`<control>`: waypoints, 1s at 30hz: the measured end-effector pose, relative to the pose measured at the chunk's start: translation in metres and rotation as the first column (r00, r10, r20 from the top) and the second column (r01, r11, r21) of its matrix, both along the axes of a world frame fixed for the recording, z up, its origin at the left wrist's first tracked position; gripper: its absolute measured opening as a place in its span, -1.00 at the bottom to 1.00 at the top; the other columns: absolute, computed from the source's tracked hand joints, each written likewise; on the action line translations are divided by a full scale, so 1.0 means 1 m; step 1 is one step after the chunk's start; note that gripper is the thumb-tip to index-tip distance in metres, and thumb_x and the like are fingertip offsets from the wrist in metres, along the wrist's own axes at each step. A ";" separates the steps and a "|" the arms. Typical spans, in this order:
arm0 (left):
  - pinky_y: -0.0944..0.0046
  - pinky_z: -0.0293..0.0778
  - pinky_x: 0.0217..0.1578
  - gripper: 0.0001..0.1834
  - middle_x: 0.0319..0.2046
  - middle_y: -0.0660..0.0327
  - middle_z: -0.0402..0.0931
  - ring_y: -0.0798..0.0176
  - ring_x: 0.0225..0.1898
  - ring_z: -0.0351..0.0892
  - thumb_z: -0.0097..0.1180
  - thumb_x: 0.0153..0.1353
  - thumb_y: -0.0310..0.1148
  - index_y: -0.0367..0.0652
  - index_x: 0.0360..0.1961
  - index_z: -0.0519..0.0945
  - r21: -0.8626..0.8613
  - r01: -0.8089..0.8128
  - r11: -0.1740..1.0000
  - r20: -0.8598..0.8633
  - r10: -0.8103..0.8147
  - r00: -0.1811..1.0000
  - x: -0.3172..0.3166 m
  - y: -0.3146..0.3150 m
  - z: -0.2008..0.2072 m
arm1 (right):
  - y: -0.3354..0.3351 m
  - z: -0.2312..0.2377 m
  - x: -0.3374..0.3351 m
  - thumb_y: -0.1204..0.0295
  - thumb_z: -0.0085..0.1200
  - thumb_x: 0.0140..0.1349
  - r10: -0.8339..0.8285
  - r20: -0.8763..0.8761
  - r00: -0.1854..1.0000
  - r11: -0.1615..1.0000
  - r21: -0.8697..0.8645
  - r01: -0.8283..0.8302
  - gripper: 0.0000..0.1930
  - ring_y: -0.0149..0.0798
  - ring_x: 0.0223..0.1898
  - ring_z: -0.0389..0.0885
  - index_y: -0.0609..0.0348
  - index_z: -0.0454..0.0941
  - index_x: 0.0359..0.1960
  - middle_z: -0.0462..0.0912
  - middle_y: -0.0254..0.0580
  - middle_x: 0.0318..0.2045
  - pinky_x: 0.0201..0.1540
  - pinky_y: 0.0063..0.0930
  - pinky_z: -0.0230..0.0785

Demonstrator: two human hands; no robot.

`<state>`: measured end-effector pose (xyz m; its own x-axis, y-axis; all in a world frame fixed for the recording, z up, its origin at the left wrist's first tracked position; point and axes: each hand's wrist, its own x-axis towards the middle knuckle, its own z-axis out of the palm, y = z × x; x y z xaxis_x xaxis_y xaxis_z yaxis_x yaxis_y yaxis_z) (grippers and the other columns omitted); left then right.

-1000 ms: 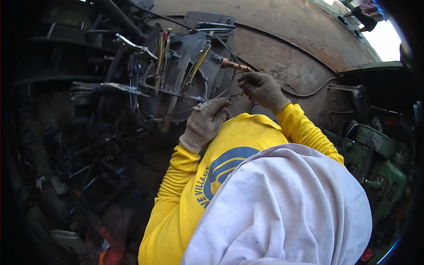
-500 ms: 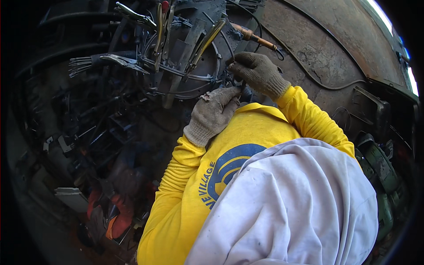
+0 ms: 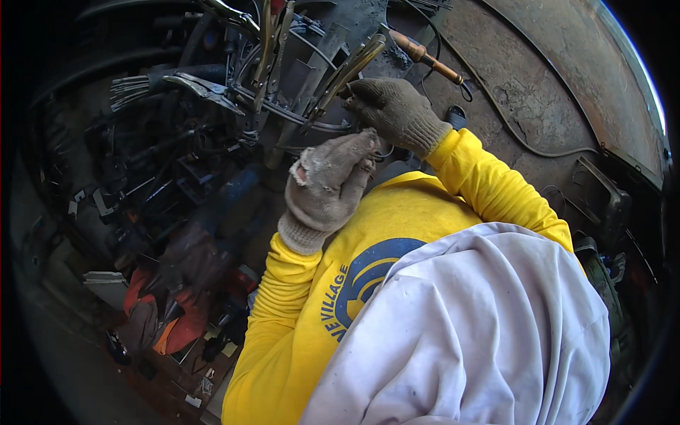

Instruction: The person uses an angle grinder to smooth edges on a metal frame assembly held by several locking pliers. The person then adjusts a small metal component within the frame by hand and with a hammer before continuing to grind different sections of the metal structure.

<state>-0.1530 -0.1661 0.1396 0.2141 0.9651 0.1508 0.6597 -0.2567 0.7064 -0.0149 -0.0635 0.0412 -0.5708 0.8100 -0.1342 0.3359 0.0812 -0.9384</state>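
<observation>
Two hands in worn, greyish-brown knitted gloves are in my view, close together in front of the yellow shirt [image 3: 297, 297]. The left hand [image 3: 326, 180] is the lower one, with a torn patch near the base of its thumb. Its fingers reach up toward the right, the tips near one another, and a thin dark loop [image 3: 386, 153] shows just beside them; I cannot tell whether they are clamped on it. The right hand [image 3: 397, 113] comes in from the right, above the left one, its fingers curled and pointing left. From where I watch, their tips meet the near locking pliers [image 3: 347, 78], which stand brass-toned and slanted at the right side of the metalwork, but I cannot tell if the fingers grip them or only pass in front. Those pliers sit at the curved metal rods [image 3: 283, 113], which run left of both hands. Further left I see a second, brass-toned clamp [image 3: 265, 57] and silver locking pliers [image 3: 205, 92], near a bundle of thin rods [image 3: 129, 92]. Beyond the right hand, well clear of its fingers, lies a copper-coloured torch-like tool [image 3: 428, 58], and past it a cable [image 3: 524, 146] curves across the stained floor [image 3: 528, 85]. A pale cloth [image 3: 460, 326] fills the lower middle of my view, and red and orange fabric [image 3: 188, 319] lies at lower left.
</observation>
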 end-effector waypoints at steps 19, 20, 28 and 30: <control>0.17 0.63 -0.17 -0.68 0.04 0.21 0.64 0.07 -0.18 0.71 0.12 0.20 -0.48 -0.08 0.00 0.65 -0.107 0.199 0.974 -0.737 -0.212 0.641 -0.047 0.104 0.012 | -0.003 -0.010 -0.020 0.11 0.11 0.31 0.030 -0.100 0.995 0.996 0.087 -0.021 -0.69 0.14 -0.14 0.65 0.03 0.67 -0.12 0.69 0.01 -0.22 -0.07 -0.03 0.51; 0.17 0.63 -0.17 -0.68 0.04 0.21 0.64 0.07 -0.18 0.71 0.12 0.20 -0.48 -0.08 0.00 0.65 -0.114 0.193 0.975 -0.732 -0.214 0.647 -0.048 0.103 0.011 | 0.000 -0.008 -0.018 0.13 0.13 0.33 0.070 -0.049 0.996 0.994 0.085 -0.066 -0.67 0.09 -0.13 0.68 0.02 0.66 -0.01 0.71 -0.01 -0.17 -0.05 -0.12 0.53; 0.13 0.59 -0.05 -0.63 0.13 0.22 0.59 0.01 -0.03 0.66 0.09 0.22 -0.47 -0.10 0.07 0.62 -0.144 0.177 0.974 -0.771 -0.222 0.597 -0.050 0.100 0.015 | 0.010 -0.003 0.017 0.38 0.15 0.38 0.013 -0.244 0.970 0.926 -0.364 -0.104 -0.68 -0.47 -0.32 0.69 0.14 0.64 0.12 0.76 -0.20 -0.19 -0.31 -0.57 0.55; 0.13 0.59 -0.04 -0.63 0.13 0.22 0.59 0.01 -0.03 0.66 0.10 0.21 -0.48 -0.10 0.07 0.63 -0.122 0.197 0.973 -0.772 -0.217 0.597 -0.054 0.099 0.009 | 0.006 -0.007 0.018 0.31 0.20 0.32 -0.010 -0.248 0.969 0.925 -0.371 -0.086 -0.71 -0.33 -0.22 0.73 0.10 0.70 0.03 0.77 -0.12 -0.17 -0.05 -0.43 0.59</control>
<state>-0.2065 -0.0668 0.1489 0.4347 0.8806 -0.1887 0.8928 -0.4489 -0.0380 0.0031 -0.0574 0.0344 -0.6537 0.7035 -0.2790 0.0994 -0.2857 -0.9532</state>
